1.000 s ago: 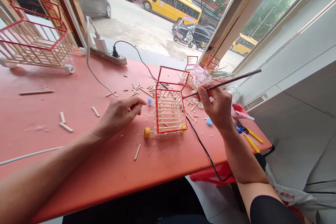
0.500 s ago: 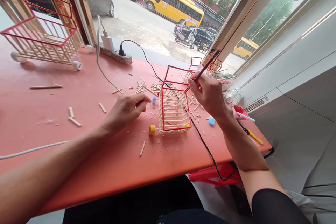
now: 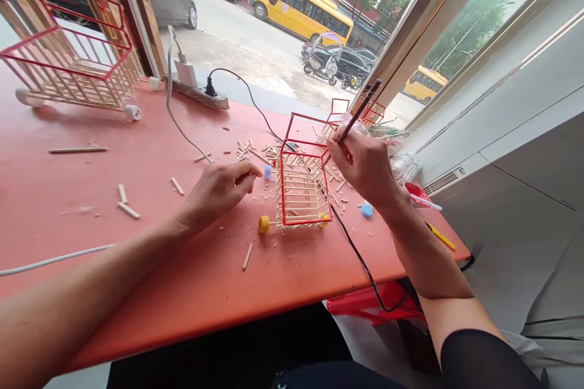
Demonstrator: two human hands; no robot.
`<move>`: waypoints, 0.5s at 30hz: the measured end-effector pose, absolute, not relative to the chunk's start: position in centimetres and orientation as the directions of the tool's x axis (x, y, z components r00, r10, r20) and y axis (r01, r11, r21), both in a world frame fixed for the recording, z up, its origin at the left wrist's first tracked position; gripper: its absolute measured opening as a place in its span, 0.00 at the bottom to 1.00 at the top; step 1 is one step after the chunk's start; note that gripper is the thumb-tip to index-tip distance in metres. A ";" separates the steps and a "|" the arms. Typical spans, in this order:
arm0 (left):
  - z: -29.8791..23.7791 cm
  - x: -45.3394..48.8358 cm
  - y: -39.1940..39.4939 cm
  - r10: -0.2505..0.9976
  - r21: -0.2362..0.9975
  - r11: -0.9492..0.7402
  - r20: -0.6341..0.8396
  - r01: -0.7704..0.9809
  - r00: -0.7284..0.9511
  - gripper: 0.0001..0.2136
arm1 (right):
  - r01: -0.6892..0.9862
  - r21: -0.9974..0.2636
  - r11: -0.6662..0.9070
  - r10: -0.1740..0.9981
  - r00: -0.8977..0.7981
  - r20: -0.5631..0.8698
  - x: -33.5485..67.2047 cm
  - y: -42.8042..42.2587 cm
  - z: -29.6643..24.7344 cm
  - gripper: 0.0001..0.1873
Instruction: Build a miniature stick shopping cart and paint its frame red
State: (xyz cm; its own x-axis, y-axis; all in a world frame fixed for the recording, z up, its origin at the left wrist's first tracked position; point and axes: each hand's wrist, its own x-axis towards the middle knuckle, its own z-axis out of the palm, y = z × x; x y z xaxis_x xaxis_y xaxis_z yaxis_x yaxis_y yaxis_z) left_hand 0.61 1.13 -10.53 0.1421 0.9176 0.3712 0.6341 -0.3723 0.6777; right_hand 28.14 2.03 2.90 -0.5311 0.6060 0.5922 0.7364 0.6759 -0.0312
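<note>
A small cart made of wooden sticks with red-painted edges (image 3: 301, 185) stands on the red table (image 3: 137, 194), a yellow wheel (image 3: 263, 223) at its near left corner. My right hand (image 3: 365, 167) is closed on a thin dark paintbrush (image 3: 358, 114), whose tip points down at the cart's right side. My left hand (image 3: 223, 188) rests on the table just left of the cart, fingers curled with the tips pinched near a small blue cap (image 3: 267, 171); I cannot make out anything in them.
A larger stick cart (image 3: 73, 67) stands at the far left. A power strip (image 3: 201, 96) with white and black cables lies by the window. Loose sticks (image 3: 128, 209) and chips litter the table. More small carts (image 3: 365, 112), a blue cap (image 3: 366, 211) and yellow-handled tools (image 3: 440, 236) lie at the right.
The paintbrush has swung from nearly level, pointing right, to steeply upright. My right hand moved a little toward the cart's top edge. My left hand has hardly moved.
</note>
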 end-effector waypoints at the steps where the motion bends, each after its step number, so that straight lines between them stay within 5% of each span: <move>1: -10.5 0.6 1.1 0.917 0.675 -0.374 0.371 0.636 0.146 0.18 | 0.736 -0.034 0.676 0.607 -0.530 0.592 28.1 2.2 2.9 0.11; 15: -10.6 0.5 1.3 0.909 0.674 -0.388 0.392 0.628 0.142 0.18 | 0.738 -0.035 0.674 0.605 -0.525 0.599 28.4 2.2 3.0 0.11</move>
State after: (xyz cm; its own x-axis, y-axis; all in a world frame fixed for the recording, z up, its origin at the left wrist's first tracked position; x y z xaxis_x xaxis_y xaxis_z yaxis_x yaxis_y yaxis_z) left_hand 0.50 1.28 -10.55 0.1416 0.9090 0.3919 0.6281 -0.3885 0.6742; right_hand 28.36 2.19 2.96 -0.5247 0.6049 0.5990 0.7377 0.6743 -0.0348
